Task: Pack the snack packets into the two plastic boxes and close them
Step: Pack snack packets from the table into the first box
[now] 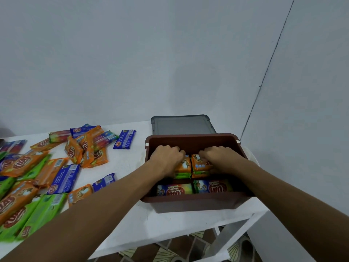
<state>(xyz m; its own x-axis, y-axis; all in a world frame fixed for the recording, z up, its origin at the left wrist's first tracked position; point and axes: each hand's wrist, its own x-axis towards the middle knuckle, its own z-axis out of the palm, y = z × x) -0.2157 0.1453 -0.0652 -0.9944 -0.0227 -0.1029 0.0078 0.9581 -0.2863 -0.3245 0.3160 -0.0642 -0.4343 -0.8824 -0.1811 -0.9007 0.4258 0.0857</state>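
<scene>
Packing is under way and far from done. The brown box [192, 203] stands open on the white table [132, 224], its near row filled by 2 packets on edge [174, 190]. Both hands are inside it: the left hand [166, 157] and right hand [221, 157] each lie on 1 of 2 orange stacks [200, 164], fingers curled down over the far ends, seemingly seating them. Dozens of loose packets [64, 176], orange, green and blue, lie scattered on the table to the left. Behind the box sits a grey piece [182, 125], a lid or the 2nd box; I cannot tell which. Nothing is closed yet. The red oval logos seem to read "UAT", the first letter unclear; the small print is illegible.
</scene>
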